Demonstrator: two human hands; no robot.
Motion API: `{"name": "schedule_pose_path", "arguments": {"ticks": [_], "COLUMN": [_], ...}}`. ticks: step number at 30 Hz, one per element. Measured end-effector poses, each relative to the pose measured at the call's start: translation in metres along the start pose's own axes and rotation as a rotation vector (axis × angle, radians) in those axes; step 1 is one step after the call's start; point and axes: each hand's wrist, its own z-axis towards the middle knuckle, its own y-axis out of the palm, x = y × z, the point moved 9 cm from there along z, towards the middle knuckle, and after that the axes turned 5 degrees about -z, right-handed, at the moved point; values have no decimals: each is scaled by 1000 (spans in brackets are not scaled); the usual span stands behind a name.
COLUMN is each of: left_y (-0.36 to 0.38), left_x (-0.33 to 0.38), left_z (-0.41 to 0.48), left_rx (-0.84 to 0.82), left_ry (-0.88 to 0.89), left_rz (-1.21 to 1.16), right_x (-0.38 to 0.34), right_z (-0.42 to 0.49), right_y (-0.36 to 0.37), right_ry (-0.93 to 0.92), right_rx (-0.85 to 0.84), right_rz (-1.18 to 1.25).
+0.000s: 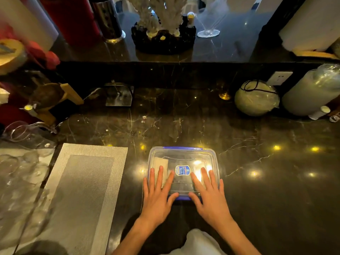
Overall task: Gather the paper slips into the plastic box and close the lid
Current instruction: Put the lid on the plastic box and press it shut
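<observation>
Head view is showing the plastic box (183,170) sitting at lower centre of the frame on the dark marble surface (257,162), its clear lid (184,155) on. The left hand (158,196) and right hand (209,197) are lying flat on the lid, fingers (160,173) spread. A paper slip (161,164) is showing inside at the box's left; a grey placemat (82,190) is lying to the left.
</observation>
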Motion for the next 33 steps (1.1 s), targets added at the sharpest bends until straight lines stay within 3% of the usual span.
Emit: {"name": "schedule_pose_path", "arguments": {"ticks": [5,14,20,33], "left_y": [-28,-88,-121,-134], "left_x": [-2,-10,-9,-5], "left_z": [66,220,314,349], "left_rx": [42,200,260,368], "left_ry": [20,31,53,75], "left_rz": [-1,-39,6,6], "right_x": [11,34,53,62], "right_z": [68,227,313,350], "right_y": [-27,-87,-119,-129], "right_ry": [19,-34,3,15], "right_rx": [-4,138,208,277], "right_rz": [-17,100,36,19]}}
